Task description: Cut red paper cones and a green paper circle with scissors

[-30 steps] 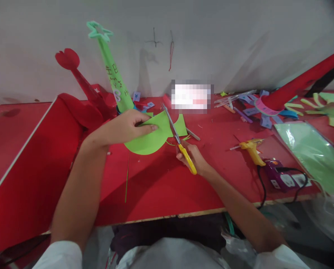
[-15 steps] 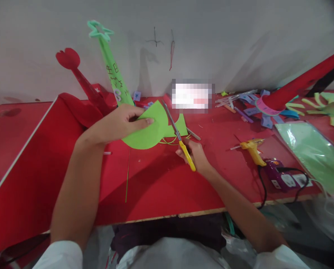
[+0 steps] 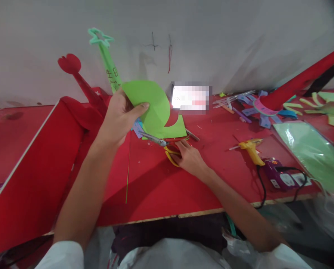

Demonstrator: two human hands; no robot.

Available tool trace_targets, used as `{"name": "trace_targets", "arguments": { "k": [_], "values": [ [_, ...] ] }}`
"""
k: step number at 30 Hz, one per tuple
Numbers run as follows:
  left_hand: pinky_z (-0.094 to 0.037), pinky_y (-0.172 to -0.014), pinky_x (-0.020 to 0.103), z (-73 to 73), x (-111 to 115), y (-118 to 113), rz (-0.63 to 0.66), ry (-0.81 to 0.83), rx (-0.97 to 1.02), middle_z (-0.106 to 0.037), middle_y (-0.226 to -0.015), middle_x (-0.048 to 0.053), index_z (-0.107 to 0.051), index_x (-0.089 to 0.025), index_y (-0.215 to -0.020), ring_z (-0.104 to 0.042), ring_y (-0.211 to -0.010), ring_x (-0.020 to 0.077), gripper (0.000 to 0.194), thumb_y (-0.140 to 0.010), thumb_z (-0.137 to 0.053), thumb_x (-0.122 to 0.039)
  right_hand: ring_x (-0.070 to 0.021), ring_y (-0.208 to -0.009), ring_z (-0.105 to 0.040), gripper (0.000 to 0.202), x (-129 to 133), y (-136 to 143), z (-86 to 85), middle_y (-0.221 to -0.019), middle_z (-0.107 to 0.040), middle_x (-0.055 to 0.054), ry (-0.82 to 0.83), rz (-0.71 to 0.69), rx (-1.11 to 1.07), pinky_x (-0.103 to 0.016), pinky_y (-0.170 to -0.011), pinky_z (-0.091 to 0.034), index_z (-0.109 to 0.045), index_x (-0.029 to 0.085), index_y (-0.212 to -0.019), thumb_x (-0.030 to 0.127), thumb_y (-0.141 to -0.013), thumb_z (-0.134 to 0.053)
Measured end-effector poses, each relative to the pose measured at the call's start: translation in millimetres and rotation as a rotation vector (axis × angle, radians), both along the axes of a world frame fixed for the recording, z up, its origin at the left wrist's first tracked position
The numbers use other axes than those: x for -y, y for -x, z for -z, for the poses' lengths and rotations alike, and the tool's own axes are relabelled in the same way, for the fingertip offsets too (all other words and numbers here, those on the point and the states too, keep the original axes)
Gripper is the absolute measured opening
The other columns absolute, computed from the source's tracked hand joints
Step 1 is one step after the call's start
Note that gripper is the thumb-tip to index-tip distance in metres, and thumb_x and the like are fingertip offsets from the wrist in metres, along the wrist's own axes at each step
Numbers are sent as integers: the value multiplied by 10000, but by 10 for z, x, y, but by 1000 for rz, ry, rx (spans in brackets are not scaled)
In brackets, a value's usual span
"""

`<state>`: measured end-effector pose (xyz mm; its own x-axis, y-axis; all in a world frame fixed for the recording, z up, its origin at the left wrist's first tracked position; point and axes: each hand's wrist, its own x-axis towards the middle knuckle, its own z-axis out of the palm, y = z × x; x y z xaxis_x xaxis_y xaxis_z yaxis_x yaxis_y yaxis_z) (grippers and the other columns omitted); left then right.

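Between the thumb and fingers of my left hand [image 3: 124,112] is a rounded sheet of bright green foam or paper [image 3: 152,102], tilted up above the table. Yellow-handled scissors [image 3: 171,155] are in my right hand [image 3: 191,157], low over the red table, their metal blades pointing left. The blades lie just below the green sheet's lower part and do not visibly cut it. Another green piece with a curved cut-out [image 3: 176,127] lies behind, on the table. Thin green strips [image 3: 186,138] rest close to my right fingers.
A yellow hot glue gun [image 3: 251,149] and a purple box [image 3: 284,175] with a black cable sit at right, beside green sheets in clear plastic [image 3: 309,149]. A lit phone [image 3: 189,98] leans at the wall. Tall red [image 3: 83,80] and green [image 3: 109,67] paper shapes rise at back left.
My left hand has raised and turned the green sheet. My right hand has swung the scissors from pointing up to pointing left, lower down.
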<state>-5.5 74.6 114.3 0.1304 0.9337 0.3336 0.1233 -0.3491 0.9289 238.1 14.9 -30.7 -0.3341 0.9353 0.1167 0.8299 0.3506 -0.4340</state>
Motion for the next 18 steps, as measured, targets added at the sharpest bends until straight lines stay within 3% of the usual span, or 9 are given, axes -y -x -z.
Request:
{"name": "trace_targets", "arguments": {
  "k": [5,8,13,18],
  "values": [
    [-630,-1066,501,127,-97,-32,-7,-30,117,-805,-1208,61,-691,-279,-1180,-749,-1248,320,579,-748,-993,-520,-335,-1115,-722,252,23,51,11,-1271,-731,-198,-41,-177,71,-427,-968,-562,-705,150,-1247,309,-1057,-663],
    [-649,-1049,487,160,-108,-56,-2,0,137,-804,-1196,85,-698,-260,-1159,-772,-1193,313,571,-730,-1011,-471,-350,-1167,-714,263,23,42,-6,-1268,-748,-197,-46,-208,-38,-464,-1035,-560,-722,154,-1251,329,-1078,-628],
    [-674,-1010,462,207,-94,-126,27,76,124,-825,-1146,81,-722,-226,-1141,-787,-1095,288,589,-681,-1043,-407,-317,-1135,-725,313,-41,-74,-110,-1162,-792,-149,-66,-54,-456,-464,-1028,-564,-738,215,-1155,465,-1104,-558],
    [-662,-1035,440,367,-83,-272,64,111,95,-825,-1195,109,-716,-190,-1179,-788,-1143,289,525,-749,-974,-344,-228,-875,-706,528,-106,-131,-179,-1007,-775,-84,142,25,-927,-374,-817,-573,-710,241,-1077,759,-1003,-639]
  ]
}}
